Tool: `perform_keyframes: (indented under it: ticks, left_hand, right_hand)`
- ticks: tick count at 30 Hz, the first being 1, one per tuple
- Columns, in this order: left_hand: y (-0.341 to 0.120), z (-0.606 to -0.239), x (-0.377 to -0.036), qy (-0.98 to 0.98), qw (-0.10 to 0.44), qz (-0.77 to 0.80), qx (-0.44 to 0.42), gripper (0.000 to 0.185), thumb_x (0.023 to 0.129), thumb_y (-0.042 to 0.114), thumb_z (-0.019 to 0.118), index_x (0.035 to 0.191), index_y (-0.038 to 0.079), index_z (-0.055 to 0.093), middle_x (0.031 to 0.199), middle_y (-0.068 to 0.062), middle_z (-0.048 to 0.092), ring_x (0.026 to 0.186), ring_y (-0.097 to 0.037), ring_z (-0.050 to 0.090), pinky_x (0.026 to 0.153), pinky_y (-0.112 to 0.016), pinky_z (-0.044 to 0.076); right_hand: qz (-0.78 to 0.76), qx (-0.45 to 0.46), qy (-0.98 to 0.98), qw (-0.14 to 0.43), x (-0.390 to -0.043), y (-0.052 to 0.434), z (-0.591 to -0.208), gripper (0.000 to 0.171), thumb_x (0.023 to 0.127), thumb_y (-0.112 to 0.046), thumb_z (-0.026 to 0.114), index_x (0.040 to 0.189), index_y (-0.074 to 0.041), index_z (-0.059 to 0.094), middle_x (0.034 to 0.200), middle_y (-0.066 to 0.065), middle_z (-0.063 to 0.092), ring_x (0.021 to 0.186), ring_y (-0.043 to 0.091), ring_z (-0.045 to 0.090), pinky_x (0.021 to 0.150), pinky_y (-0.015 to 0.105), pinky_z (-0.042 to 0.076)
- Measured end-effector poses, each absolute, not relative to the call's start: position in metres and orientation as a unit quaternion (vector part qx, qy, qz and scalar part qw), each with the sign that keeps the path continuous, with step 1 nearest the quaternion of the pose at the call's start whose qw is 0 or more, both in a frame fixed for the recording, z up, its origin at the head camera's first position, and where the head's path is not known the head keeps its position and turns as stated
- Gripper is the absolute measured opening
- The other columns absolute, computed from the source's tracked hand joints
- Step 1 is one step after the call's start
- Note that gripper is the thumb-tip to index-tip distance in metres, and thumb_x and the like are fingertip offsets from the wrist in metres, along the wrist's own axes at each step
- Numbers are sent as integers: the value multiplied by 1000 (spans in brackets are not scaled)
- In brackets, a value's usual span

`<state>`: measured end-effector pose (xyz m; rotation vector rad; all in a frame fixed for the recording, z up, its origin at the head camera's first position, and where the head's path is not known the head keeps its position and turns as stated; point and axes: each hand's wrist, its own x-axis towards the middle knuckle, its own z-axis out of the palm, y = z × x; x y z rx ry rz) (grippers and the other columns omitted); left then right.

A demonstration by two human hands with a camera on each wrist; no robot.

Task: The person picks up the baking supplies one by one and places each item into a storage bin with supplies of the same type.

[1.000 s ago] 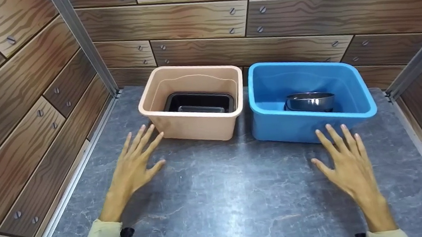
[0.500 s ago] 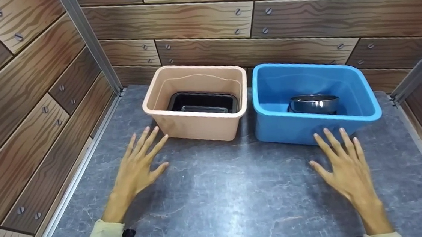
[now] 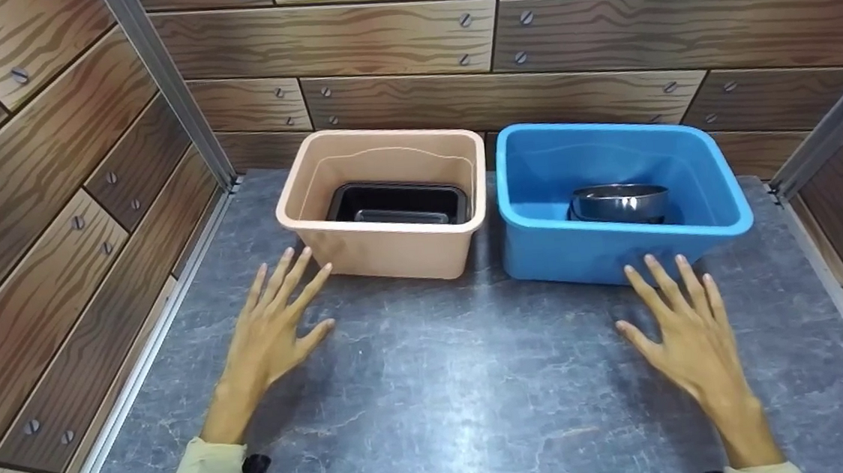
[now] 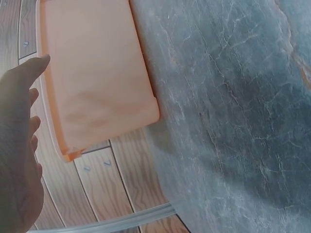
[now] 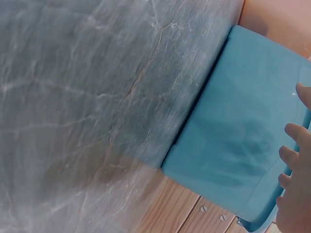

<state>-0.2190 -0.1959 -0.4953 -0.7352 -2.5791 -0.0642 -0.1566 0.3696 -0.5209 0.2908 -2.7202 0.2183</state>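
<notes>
— Grey marbled worktop [image 3: 448,385], wood-print walls. Where are the bins?

— Along the back edge: beige bin [image 3: 385,250] just ahead of the flat, empty left hand [image 3: 271,331]; blue bin [image 3: 581,254] ahead of the spread, empty right hand [image 3: 681,336].

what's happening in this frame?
A person holds both hands open above a grey table. The left hand is just in front of the beige bin, which holds a black tray. The right hand is in front of the blue bin, which holds a metal bowl. Neither hand holds anything.
</notes>
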Motion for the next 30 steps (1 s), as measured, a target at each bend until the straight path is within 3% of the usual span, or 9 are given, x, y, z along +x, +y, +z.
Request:
perform_keyframes:
  ticks: [30]
  left_hand:
    - [-191, -492, -215, -934, 233, -21, -271, 80, 88, 56, 59, 155, 28, 26, 162, -6, 17, 147, -32, 18, 120, -51, 6]
  right_hand:
    - [79, 90, -974, 191, -148, 368, -520, 78, 90, -53, 61, 155, -30, 25, 162, 6, 19, 150, 31, 2, 118, 50, -9]
